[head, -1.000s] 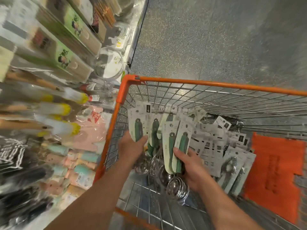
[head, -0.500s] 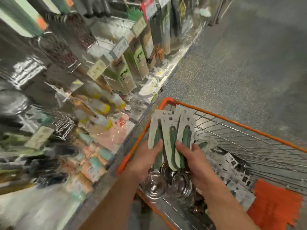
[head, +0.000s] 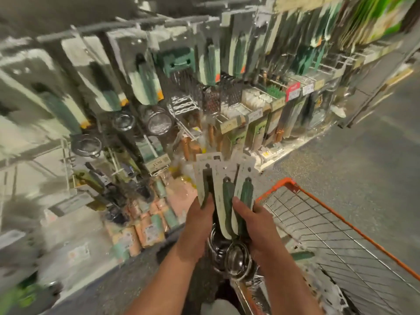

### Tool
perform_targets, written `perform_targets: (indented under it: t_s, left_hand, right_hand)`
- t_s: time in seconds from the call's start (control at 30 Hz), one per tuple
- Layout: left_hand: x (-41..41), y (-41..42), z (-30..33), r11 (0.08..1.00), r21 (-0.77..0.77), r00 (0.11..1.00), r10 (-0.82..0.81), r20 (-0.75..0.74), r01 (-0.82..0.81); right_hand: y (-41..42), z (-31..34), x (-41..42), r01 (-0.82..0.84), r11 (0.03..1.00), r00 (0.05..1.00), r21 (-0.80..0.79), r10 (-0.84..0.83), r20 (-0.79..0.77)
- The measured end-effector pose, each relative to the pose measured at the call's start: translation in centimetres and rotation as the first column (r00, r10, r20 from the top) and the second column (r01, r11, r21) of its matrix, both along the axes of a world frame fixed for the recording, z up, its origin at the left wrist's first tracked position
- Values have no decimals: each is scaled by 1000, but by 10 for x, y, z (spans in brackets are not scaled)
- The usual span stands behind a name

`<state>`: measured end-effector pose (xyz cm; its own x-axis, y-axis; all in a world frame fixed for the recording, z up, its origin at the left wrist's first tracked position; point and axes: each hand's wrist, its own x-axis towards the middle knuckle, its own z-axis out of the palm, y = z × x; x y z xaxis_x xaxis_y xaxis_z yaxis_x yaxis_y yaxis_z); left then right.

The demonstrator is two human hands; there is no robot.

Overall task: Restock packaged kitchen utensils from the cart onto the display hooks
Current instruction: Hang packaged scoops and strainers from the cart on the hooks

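Head view. Left hand [head: 196,220] and right hand [head: 251,220] both grip fanned bundle of carded utensils [head: 223,189], held above near corner of orange cart [head: 322,214]. Judged: cards thin, bendable; steel bowls [head: 237,260] below weight bundle; best held at green handles, hang-holes left free. Display hooks [head: 145,25] above and left of cart, blurred. Speckled floor right of cart.

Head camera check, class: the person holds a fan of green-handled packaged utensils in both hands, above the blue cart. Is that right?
Not quite. The head view shows the cart has an orange rim, not blue. The rest stands: the left hand and the right hand both hold the packaged utensils with green handles, fanned out.
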<state>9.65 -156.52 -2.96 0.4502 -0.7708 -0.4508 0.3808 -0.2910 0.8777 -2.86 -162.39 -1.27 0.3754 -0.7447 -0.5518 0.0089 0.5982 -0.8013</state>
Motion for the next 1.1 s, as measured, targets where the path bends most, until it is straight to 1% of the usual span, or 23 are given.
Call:
perform_targets:
  t_s: [0.07, 0.1, 0.17, 0.2, 0.23, 0.3, 0.37, 0.47, 0.5, 0.57, 0.63, 0.73, 0.83, 0.9, 1.0, 1.1]
  left_hand:
    - [23, 22, 16, 995, 9, 992, 103, -77, -102]
    - [33, 32, 17, 989, 18, 978, 148, -146, -147]
    - [59, 56, 23, 978, -42, 953, 189, -239, -204]
    - [67, 68, 29, 969, -63, 947, 217, -237, -238]
    - [79, 81, 35, 956, -85, 948, 262, -181, -280]
    - [99, 107, 43, 927, -134, 934, 334, -126, -350]
    - [115, 127, 48, 918, -130, 926, 364, -100, -375]
    - [146, 164, 55, 870, -159, 884, 459, -89, -467]
    - [155, 176, 55, 866, -176, 883, 460, -91, -469]
    - [170, 198, 58, 839, -261, 878, 466, -110, -477]
    - [185, 224, 54, 822, -308, 876, 468, -116, -480]
    - [203, 251, 55, 806, -345, 873, 477, -106, -482]
    - [215, 265, 55, 814, -355, 881, 469, -63, -459]
    - [218, 267, 56, 800, -395, 882, 466, -66, -452]
    - [218, 264, 62, 775, -425, 877, 466, -115, -468]
    - [223, 256, 69, 781, -425, 885, 447, -130, -457]
  right_hand:
    - [17, 10, 32, -71, 997, 997, -41, 70, -14]
    - [25, 14, 47, -98, 993, 995, -61, 97, -22]
    - [44, 23, 81, -167, 980, 985, -104, 162, -52]
    - [52, 27, 94, -194, 972, 980, -131, 187, -71]
    - [63, 33, 112, -229, 959, 972, -166, 216, -96]
    - [83, 40, 143, -281, 933, 957, -223, 257, -131]
    - [101, 46, 168, -308, 919, 950, -247, 281, -139]
    - [130, 56, 203, -369, 882, 928, -292, 332, -171]
    - [138, 58, 213, -394, 870, 918, -296, 355, -178]
    - [154, 64, 230, -434, 858, 900, -275, 404, -161]
    - [169, 64, 247, -487, 824, 873, -290, 462, -154]
    - [187, 66, 266, -556, 757, 828, -342, 542, -145]
    - [197, 67, 280, -620, 682, 780, -389, 590, -208]
    - [202, 68, 284, -629, 664, 771, -403, 599, -216]
    - [202, 71, 287, -658, 641, 741, -396, 646, -185]
    - [190, 85, 287, -626, 681, 766, -380, 629, -136]
